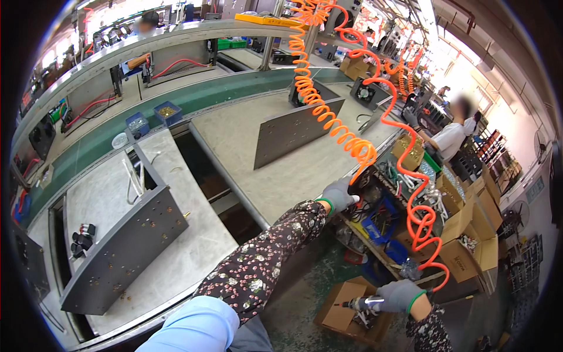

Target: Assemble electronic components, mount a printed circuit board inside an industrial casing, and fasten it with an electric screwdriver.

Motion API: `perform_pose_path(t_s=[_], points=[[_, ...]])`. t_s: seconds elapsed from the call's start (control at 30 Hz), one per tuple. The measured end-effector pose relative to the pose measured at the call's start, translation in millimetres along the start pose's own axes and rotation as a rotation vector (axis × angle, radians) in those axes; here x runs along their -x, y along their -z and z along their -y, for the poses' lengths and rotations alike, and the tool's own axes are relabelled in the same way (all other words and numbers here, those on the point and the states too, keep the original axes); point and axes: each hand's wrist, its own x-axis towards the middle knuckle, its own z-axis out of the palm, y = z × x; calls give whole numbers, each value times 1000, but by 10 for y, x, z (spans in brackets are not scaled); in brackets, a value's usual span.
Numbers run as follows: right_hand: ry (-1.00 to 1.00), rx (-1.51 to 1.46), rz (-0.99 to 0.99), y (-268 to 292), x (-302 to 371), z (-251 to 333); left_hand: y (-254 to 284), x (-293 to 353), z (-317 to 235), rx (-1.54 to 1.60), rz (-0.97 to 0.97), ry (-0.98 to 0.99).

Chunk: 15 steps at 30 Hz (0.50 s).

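My left hand, in a grey glove with a green cuff, is stretched out to the right of the workbench. Its fingers are closed at the lower end of an orange coiled air hose; whether a tool hangs there too is hidden. Low on the right, my right hand, gloved alike, grips a power screwdriver whose bit points left. A red-orange hose loops down to it. On the bench at left a dark grey metal panel stands on edge, with brass-coloured fittings along it.
A second grey panel stands farther back on the bench. Blue bins of small parts sit by the green conveyor strip. Cardboard boxes and a parts shelf crowd the right. A co-worker is beyond them.
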Motion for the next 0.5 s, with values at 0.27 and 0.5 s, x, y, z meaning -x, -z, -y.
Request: perform_pose_path(t_s=[0.27,0.5], points=[[35,-29,0,-20,-89,-51,-88,25,286,251,-93,78],[13,38,-173,374,-533,-196,762,904,197,269,43,109]])
